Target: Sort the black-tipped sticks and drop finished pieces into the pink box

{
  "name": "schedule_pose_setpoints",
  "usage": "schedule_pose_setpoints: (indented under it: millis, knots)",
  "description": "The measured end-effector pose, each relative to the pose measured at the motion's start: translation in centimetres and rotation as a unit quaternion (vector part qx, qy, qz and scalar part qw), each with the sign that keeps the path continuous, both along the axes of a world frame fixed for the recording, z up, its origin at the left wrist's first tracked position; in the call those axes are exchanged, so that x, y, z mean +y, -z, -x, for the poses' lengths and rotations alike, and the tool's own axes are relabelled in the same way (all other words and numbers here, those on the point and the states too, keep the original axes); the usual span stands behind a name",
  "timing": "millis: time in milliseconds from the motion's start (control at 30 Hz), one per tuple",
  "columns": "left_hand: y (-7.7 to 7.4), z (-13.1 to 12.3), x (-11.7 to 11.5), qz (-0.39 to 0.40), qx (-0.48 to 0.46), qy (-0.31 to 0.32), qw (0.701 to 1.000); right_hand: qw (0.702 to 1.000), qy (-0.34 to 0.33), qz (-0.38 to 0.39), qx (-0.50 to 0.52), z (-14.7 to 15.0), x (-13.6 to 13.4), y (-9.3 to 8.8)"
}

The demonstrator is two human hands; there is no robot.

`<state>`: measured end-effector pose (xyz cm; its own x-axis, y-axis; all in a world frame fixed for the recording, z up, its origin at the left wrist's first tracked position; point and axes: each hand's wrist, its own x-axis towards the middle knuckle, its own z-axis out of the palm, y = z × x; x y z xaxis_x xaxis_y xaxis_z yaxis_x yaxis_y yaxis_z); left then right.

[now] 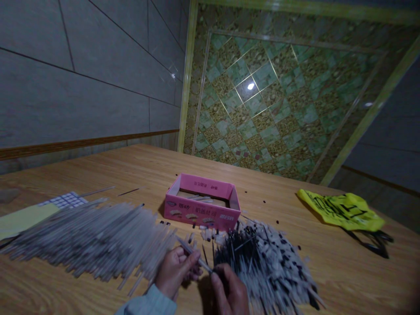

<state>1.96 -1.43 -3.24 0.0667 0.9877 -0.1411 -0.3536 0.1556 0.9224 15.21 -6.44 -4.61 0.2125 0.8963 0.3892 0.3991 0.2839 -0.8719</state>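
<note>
A slim pale-grey pen (pixel 186 246) slants between my two hands, its upper end pointing away to the left. My left hand (pixel 175 269) pinches the barrel between thumb and fingers, with the other fingers curled in. At the pen's lower end my right hand (pixel 230 289) is closed, thumb and forefinger on the tip. Left of my hands lies a wide heap of clear pen barrels (pixel 98 240). Close by my right hand is a pile of thin dark-tipped refills (pixel 238 245), beside small white and black pen parts (pixel 278 258).
An open pink cardboard box (pixel 200 215) stands beyond my hands with a few pale sticks inside. A yellow bag (pixel 341 212) with black handles lies on the right of the wooden table (pixel 131 166). Yellow-green paper (pixel 29 218) and checked cloth (pixel 64 200) lie far left. Tiled walls rise behind.
</note>
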Motion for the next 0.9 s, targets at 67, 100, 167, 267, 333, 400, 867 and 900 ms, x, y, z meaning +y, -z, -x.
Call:
schedule_pose_setpoints:
  millis: [67, 100, 167, 267, 333, 400, 867, 900]
  knots:
    - [0.0, -0.1, -0.1, -0.005, 0.005, 0.005, 1.0, 1.0, -0.001, -0.009, -0.013, -0.1, -0.1, 0.0]
    - [0.0, -0.1, -0.1, -0.01, 0.007, 0.009, 1.0, 1.0, -0.007, -0.007, 0.001, -0.1, -0.1, 0.1]
    - [-0.1, -0.2, -0.2, -0.023, 0.009, 0.014, 1.0, 0.996, -0.036, 0.028, 0.076, 0.0, 0.0, 0.5]
    - [-0.1, -0.1, -0.2, -0.04, 0.011, 0.018, 0.999, 0.951, -0.105, 0.134, 0.257, 0.4, 0.2, 1.0]
    - [-0.1, 0.1, -0.1, -0.045, 0.013, 0.035, 0.998, 0.905, -0.134, 0.185, 0.358, 0.7, 0.3, 0.9]
    - [0.0, 0.2, 0.1, -0.048, 0.015, 0.047, 0.998, 0.878, -0.137, 0.204, 0.411, 0.8, 0.4, 0.7]
    - [-0.7, 0.2, 0.0, 0.036, -0.077, 0.01, 0.996, 0.992, -0.065, 0.098, -0.05, -0.4, 2.9, -2.9]
    - [-0.7, 0.3, 0.0, 0.034, -0.083, 0.012, 0.996, 0.983, -0.042, 0.077, -0.161, -0.5, 3.8, -3.7]
